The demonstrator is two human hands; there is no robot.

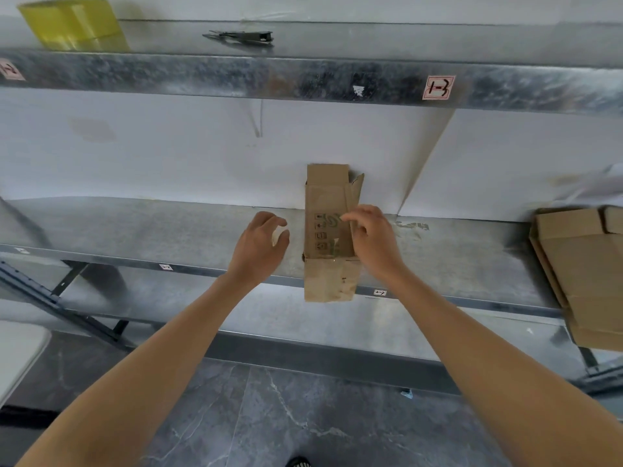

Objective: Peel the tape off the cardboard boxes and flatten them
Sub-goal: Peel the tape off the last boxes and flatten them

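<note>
A small brown cardboard box (326, 210) lies on the metal shelf (168, 230), its flaps open at the far end and its near flap hanging over the shelf's front edge. Printed handling symbols show on its top face. My right hand (371, 235) sits at the box's right side, with its fingertips curled onto the top face near the symbols. My left hand (261, 242) hovers just left of the box with loosely curled fingers, holding nothing and not touching it. No tape is clearly visible on the box.
A stack of flattened cardboard (580, 271) lies on the shelf at the far right. The upper shelf carries a yellow tape roll (72, 23) and a dark tool (242, 37). Below the shelf is a grey marbled floor (286, 416). A white surface (17, 352) juts in at left.
</note>
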